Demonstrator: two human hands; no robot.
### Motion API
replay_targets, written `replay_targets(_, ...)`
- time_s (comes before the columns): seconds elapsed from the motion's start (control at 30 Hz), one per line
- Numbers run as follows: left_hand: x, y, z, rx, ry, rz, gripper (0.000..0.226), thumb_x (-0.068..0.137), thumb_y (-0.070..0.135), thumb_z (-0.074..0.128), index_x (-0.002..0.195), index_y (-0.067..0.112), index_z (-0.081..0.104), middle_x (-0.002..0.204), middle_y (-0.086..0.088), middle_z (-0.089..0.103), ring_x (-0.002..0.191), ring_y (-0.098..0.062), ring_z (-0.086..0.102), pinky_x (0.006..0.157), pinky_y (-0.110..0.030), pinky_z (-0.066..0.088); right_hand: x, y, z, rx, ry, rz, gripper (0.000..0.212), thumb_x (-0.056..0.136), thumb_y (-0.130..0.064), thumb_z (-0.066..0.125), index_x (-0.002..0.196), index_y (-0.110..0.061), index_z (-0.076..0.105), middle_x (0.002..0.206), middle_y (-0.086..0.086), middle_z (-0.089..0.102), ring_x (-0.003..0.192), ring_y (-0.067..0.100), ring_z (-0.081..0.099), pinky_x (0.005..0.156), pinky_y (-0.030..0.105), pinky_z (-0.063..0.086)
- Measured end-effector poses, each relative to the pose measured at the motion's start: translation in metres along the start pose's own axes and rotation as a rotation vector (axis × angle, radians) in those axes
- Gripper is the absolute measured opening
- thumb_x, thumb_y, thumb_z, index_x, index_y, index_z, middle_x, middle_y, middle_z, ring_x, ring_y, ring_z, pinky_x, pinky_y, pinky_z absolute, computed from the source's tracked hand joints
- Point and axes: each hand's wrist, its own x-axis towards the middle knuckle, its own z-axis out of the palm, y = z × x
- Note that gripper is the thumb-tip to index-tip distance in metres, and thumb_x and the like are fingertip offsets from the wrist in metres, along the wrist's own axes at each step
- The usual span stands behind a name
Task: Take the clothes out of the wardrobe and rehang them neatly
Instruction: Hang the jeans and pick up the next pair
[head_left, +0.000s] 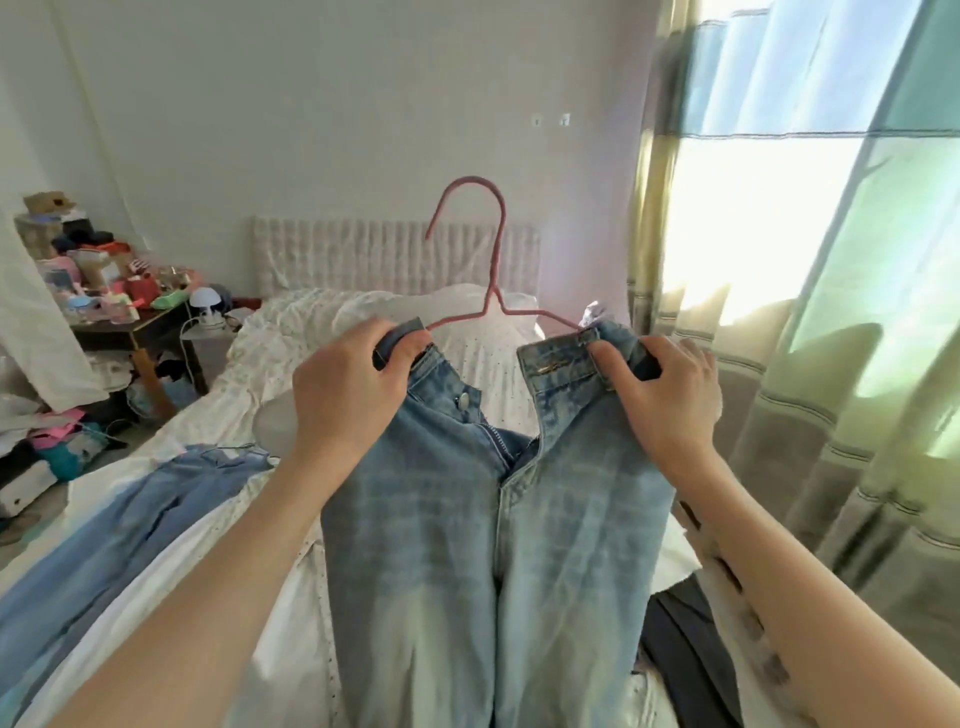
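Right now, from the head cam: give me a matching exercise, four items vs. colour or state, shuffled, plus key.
Column 1:
1. hanger
2. jeans
3. left hand
4. mushroom lamp

Column 2:
A. white, on the cluttered side table
B. pink, hook pointing up
C. light blue, fly open
D. gripping the waistband's left end

Pairs: 1-B, 2-C, 3-D, 4-A

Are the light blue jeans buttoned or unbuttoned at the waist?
Unbuttoned: on the light blue jeans the waistband halves gape apart, metal button free.
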Motion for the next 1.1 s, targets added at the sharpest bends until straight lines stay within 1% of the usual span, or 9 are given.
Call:
replay_targets(0.1,0.028,0.01,0.037,-0.058,-0.061,-0.014,0.035,0.09,0.046,0.052,0.077,0.013,0.055,0.064,0.003,0.05,0.06,-0.018,0.043,0.048,-0.03,0.024,0.032,0.022,0.002,-0.073,0.01,0.009,0.06,0.073,-0.072,0.051,0.067,-0.013,0.055,0.068,-0.004,0.046,0.08,0.022,0.046,0.065,0.03,0.03)
replay_targets(0.23,0.035,-0.001,0.105,-0.159,-0.248,-0.044,0.032,0.092,0.04,0.051,0.092,0.01,0.061,0.078,-0.001,0.059,0.07,-0.02,0.051,0.058,-0.029,0.034,0.049,0.069,0.031,-0.114,-0.068,0.039,0.049,0.078,-0.064,0.055,0.068,-0.016,0.055,0.076,0.002,0.052,0.087,0.031,0.052,0.067,0.033,0.035)
replay_targets(0.4,0.058,-0.021,0.196,-0.22,-0.293,-0.057,0.024,0.093,0.032,0.053,0.09,0.01,0.059,0.078,-0.005,0.06,0.074,-0.024,0.054,0.063,-0.032,0.04,0.091,0.122,0.085,-0.111,-0.112,0.043,0.05,0.074,-0.069,0.052,0.064,-0.02,0.051,0.073,0.003,0.056,0.078,0.026,0.052,0.068,0.03,0.034)
replay_targets(0.5,0.086,-0.029,0.252,-0.205,-0.313,-0.07,0.023,0.093,0.032,0.053,0.092,0.009,0.06,0.079,-0.004,0.06,0.074,-0.023,0.054,0.067,-0.035,0.043,0.126,0.155,0.123,-0.1,-0.159,0.089,0.053,0.077,-0.064,0.057,0.07,-0.011,0.06,0.072,0.001,0.052,0.082,0.026,0.05,0.07,0.033,0.039)
replay_targets(0.63,0.111,-0.046,0.346,-0.11,-0.453,-0.132,0.025,0.095,0.033,0.049,0.097,0.01,0.059,0.083,-0.003,0.057,0.078,-0.025,0.054,0.071,-0.038,0.045,0.164,0.21,0.181,-0.152,-0.296,0.142,0.047,0.083,-0.054,0.057,0.086,-0.009,0.067,0.068,-0.007,0.043,0.088,0.025,0.047,0.077,0.036,0.04)
replay_targets(0.73,0.108,-0.064,0.417,-0.01,-0.588,-0.161,0.026,0.097,0.033,0.044,0.105,0.013,0.057,0.09,-0.003,0.059,0.083,-0.025,0.056,0.074,-0.036,0.044,0.174,0.256,0.227,-0.192,-0.384,0.18,0.047,0.085,-0.052,0.056,0.092,-0.007,0.067,0.082,0.006,0.056,0.097,0.03,0.049,0.08,0.036,0.038)
replay_targets(0.87,0.085,-0.097,0.507,0.185,-0.769,-0.169,0.032,0.098,0.037,0.038,0.116,0.017,0.055,0.107,-0.004,0.062,0.096,-0.026,0.057,0.086,-0.037,0.038,0.163,0.329,0.296,-0.225,-0.521,0.253,0.047,0.086,-0.052,0.055,0.088,-0.007,0.066,0.08,0.007,0.055,0.096,0.031,0.05,0.079,0.036,0.036)
replay_targets(1.0,0.055,-0.134,0.59,0.285,-0.887,-0.161,0.031,0.098,0.039,0.036,0.108,0.018,0.055,0.105,-0.004,0.064,0.093,-0.025,0.058,0.079,-0.035,0.037,0.136,0.4,0.366,-0.273,-0.594,0.323,0.049,0.087,-0.055,0.051,0.078,-0.008,0.062,0.07,0.0,0.047,0.085,0.028,0.048,0.074,0.035,0.03)
replay_targets(1.1,0.032,-0.154,0.636,0.327,-0.944,-0.187,0.032,0.098,0.039,0.037,0.109,0.016,0.056,0.105,-0.008,0.062,0.095,-0.028,0.058,0.08,-0.036,0.039,0.116,0.445,0.407,-0.356,-0.644,0.314,0.05,0.088,-0.056,0.047,0.076,-0.01,0.061,0.071,0.003,0.054,0.084,0.028,0.05,0.074,0.036,0.027)
